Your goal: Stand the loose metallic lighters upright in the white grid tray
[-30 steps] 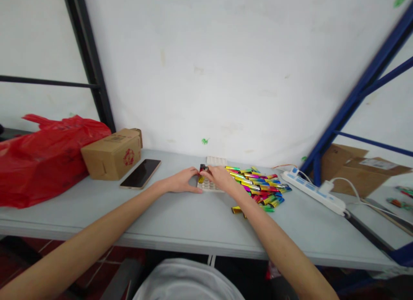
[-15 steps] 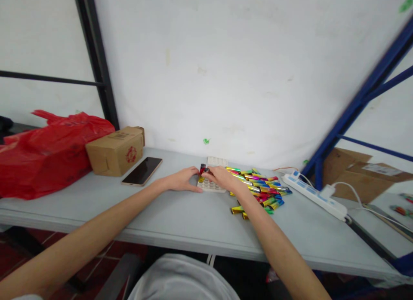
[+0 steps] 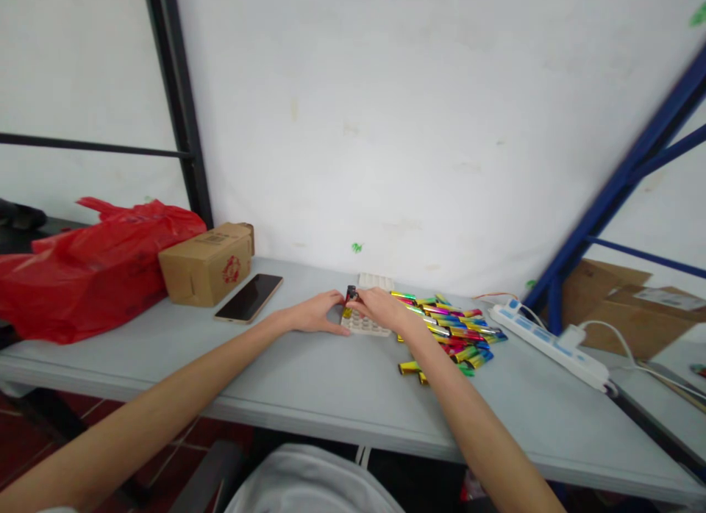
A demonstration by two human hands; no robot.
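Note:
A white tray (image 3: 368, 327) with rows of round pockets lies on the table by the wall. Shiny lighters (image 3: 348, 307) with dark tops, red to yellow in colour, stand upright at its left end. My right hand (image 3: 380, 307) reaches over the tray, its fingertips closed on the dark top of a lighter there; the fingers partly cover it. At the tray's left edge, my left hand (image 3: 314, 314) rests with thumb and fingers spread in a C-shape beside the lighters. Right of the tray lies a loose pile of metallic multicoloured lighters (image 3: 460, 329), partly behind my right forearm.
A phone (image 3: 249, 298), a cardboard box (image 3: 207, 267) and a red plastic bag (image 3: 104, 270) occupy the table's left side. A white power strip (image 3: 551, 348) with a plugged-in cable lies on the right. Blue and black metal frames rise against the wall.
The whole view has shifted slightly, so the things appear a little lower and further right. Both hands stay at the tray, with only small finger movement at the lighters.

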